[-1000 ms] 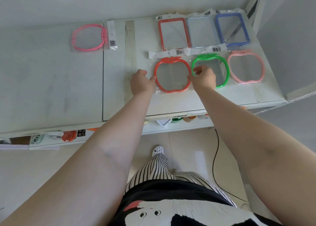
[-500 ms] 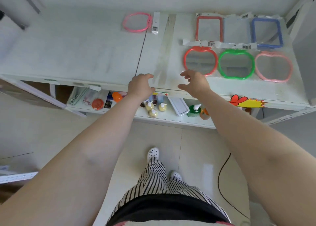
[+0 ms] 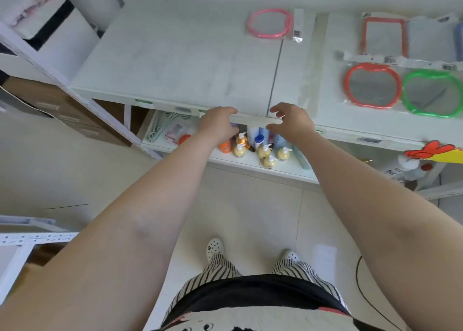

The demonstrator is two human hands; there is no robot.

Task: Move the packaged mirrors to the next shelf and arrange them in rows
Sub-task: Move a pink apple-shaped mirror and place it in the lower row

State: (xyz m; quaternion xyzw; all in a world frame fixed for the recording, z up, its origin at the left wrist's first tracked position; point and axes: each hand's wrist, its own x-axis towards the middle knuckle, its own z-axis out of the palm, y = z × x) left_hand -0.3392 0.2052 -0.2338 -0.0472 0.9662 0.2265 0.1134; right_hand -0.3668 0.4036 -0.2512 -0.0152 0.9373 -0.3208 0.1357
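A pink round packaged mirror (image 3: 270,23) lies alone at the back of the left white shelf (image 3: 175,62). On the right shelf (image 3: 330,110) lie a red apple-shaped mirror (image 3: 371,85), a green apple-shaped one (image 3: 434,93), and behind them a red rectangular one (image 3: 383,36) and a pale blue one (image 3: 431,40). My left hand (image 3: 218,124) and my right hand (image 3: 292,123) hover at the shelf's front edge, fingers loosely curled, holding nothing.
Below the top shelf a lower shelf holds several yellow pump bottles (image 3: 265,153), an orange bottle (image 3: 224,145) and blue containers. A rooster sticker (image 3: 433,153) marks the right shelf front. A white rack (image 3: 30,238) stands at the left. A black cable (image 3: 363,293) runs over the tiled floor.
Both hands let go of the red apple-shaped mirror and pulled back to the shelf's front edge. The view swung left, so the mirrors now sit at the right.
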